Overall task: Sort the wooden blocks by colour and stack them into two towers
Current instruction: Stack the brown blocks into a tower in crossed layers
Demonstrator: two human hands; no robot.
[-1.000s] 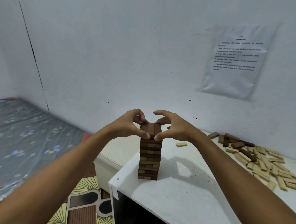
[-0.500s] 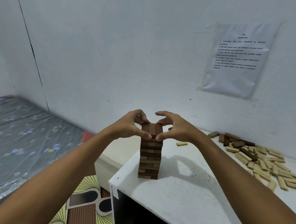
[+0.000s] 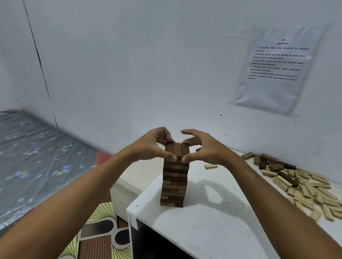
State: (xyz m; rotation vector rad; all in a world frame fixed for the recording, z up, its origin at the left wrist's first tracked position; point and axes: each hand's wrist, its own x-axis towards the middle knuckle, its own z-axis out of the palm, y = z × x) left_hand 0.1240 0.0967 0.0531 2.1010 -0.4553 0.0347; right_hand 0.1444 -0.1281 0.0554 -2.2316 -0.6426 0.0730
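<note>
On the white surface (image 3: 209, 229) I have left grip (image 3: 152, 147) and right grip (image 3: 203, 149) pinching the top layer of the dark tower (image 3: 174, 180): light, rigid, topple-prone, so I squeeze only its ends; pale blocks (image 3: 311, 194) lie beyond.

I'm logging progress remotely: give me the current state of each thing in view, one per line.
dark tower: upright on the white table, many layers, top layer of three dark blocks.
left hand: fingers curled round the top layer's left side.
right hand: thumb on the top layer's right side, fingers arched.
light blocks: loose, unsorted heap, no second tower.
loose dark blocks: lying unstacked by the wall.
single light block: lying flat, alone.
</note>
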